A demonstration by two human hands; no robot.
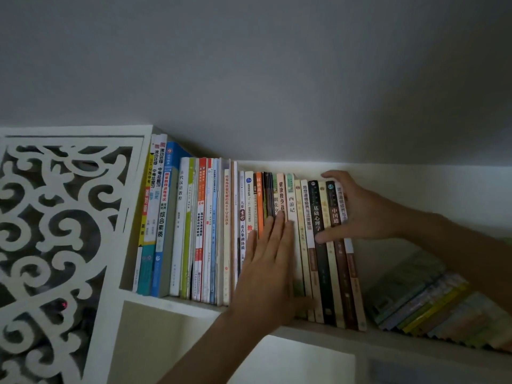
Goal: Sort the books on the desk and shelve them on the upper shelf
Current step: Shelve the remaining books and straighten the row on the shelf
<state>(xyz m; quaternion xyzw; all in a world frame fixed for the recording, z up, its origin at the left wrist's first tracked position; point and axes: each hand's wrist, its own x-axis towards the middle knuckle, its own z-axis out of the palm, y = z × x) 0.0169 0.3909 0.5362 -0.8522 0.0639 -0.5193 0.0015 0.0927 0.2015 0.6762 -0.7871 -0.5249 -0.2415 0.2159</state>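
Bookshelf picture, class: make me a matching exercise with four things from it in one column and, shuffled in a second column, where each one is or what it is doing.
Column 1
1. left hand
2. right hand
3. carved white panel
4. stack of books

Column 2
A. lying flat at the shelf's right end
B. grasping the right end of the upright row
C. standing left of the upright row
D. pressing flat against the spines

Pairs: 1-D, 2-B, 3-C, 4-A

Looked like a home study: white upper shelf (318,327) packed with upright schoolbooks and paperbacks (210,231), a carved white fretwork panel (55,231) left of the shelf, plain grey wall above.
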